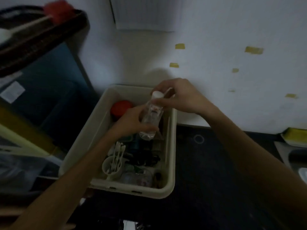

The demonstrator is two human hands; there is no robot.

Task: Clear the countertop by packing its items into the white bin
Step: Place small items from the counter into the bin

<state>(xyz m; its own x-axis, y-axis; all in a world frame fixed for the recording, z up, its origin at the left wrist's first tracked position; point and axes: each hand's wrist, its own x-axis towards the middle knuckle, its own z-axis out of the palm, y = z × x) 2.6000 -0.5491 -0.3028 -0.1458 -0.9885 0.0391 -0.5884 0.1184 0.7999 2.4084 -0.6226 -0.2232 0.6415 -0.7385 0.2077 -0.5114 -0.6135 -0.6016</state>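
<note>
A white bin [171, 146] sits on the dark countertop [216, 163] against the wall. Both hands hold a clear plastic bottle [152, 117] with a white cap above the bin's far half. My left hand [131, 120] grips the bottle's lower body from the left. My right hand [179, 97] pinches the bottle's neck just under the cap. Inside the bin lie a red-lidded jar [122, 107], a white cup with plastic utensils [113, 163], dark items and another clear container [137, 177].
A yellow sponge [295, 134] lies at the right beside a sink edge [290, 156]. To the left stand a blue box [46, 90] and a dark bag [33, 39]. Yellow tape pieces [253, 50] dot the white wall.
</note>
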